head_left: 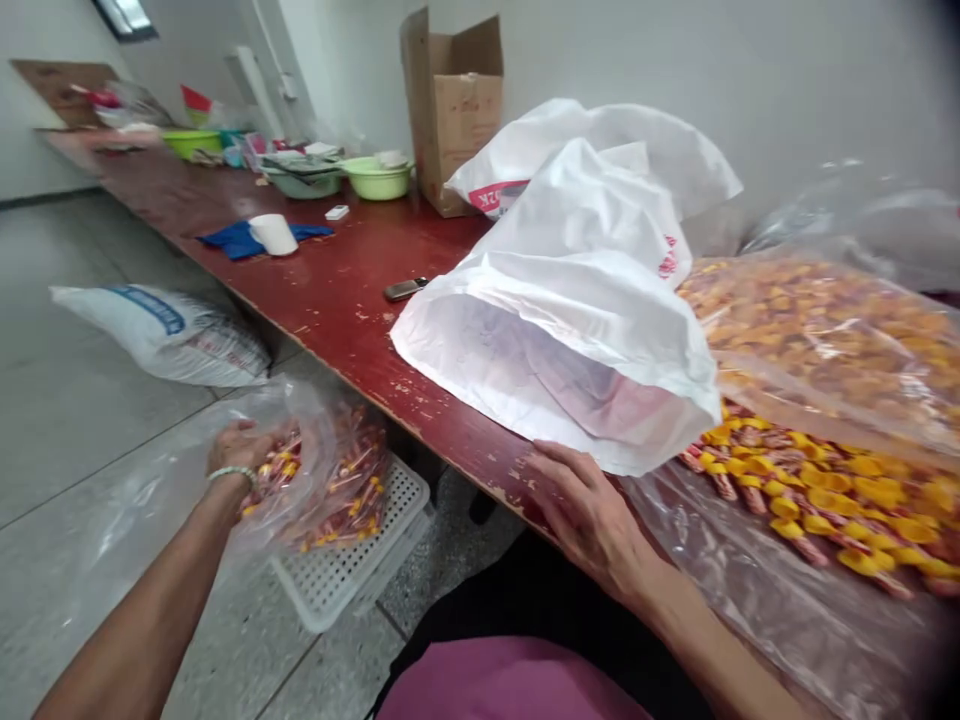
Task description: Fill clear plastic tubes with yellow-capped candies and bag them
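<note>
My left hand [236, 450], with a beaded bracelet at the wrist, reaches down into an open clear plastic bag [172, 510]. Its fingertips are at the small red-and-white wrapped pieces with yellow ends [283, 462] inside, partly hidden and blurred. Under this bag is a white perforated plastic crate [337, 588] on the floor. My right hand [581, 500] rests on the table's front edge, fingers stretched out and holding nothing. Just beyond its fingertips lies a white woven sack [555, 290], mouth gaping towards me.
On the long red table [352, 330], a heap of yellow-ringed pieces [817, 490] lies at right beside a large filled clear bag [840, 330]. Further back are a phone [405, 289], a paper roll [273, 235], a cardboard box [466, 125] and basins [375, 180]. A filled sack [165, 330] lies at left.
</note>
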Demonstrator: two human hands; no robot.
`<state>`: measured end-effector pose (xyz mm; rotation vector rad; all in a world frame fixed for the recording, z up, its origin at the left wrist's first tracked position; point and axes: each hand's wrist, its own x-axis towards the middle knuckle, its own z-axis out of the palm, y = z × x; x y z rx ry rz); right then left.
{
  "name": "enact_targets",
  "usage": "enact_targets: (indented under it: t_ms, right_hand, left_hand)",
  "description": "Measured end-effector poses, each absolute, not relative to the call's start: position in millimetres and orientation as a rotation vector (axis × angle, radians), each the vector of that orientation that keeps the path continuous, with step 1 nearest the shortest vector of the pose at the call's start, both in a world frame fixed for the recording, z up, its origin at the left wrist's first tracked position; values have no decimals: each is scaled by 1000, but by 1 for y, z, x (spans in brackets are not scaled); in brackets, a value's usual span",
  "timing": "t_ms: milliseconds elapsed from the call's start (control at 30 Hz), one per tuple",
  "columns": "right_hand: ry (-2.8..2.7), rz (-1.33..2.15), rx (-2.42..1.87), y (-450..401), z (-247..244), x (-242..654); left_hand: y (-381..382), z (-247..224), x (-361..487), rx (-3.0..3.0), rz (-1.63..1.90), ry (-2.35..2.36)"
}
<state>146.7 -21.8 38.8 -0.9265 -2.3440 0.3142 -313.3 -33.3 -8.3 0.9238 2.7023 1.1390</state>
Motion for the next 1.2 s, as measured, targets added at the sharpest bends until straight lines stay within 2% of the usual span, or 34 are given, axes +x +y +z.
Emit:
enact_targets:
  t_ms: [133, 233, 367, 500, 600, 900, 1067, 1200]
  right_hand:
    - [-2240, 70, -1146, 38, 40, 156]
    - [-2207, 28, -1581, 87, 40, 158]
    - [-2179, 120, -1912, 123, 37, 151]
    - [-2204, 135, -1911, 134, 31, 150]
    - [-2222, 176, -1880, 141, 30, 155]
    - [-2211, 278, -1658, 125, 26, 171]
    - [-2094, 311, -1497, 104, 20, 167]
    - [-1841, 576, -1198, 86, 21, 154]
  left_hand:
    - [1, 7, -269, 1172, 1393, 2657]
    - [29, 22, -184, 1788, 1493, 2096]
    - [75, 31, -75, 2490, 1077, 1570]
    - [121, 25, -31, 2764, 593, 1570]
    - [142, 22, -27, 2827, 429, 1519]
    - [140, 20, -42, 2785, 392, 1541]
    - [115, 13, -47, 2471, 702, 1481]
    - [91, 15, -44, 2159, 890, 1416]
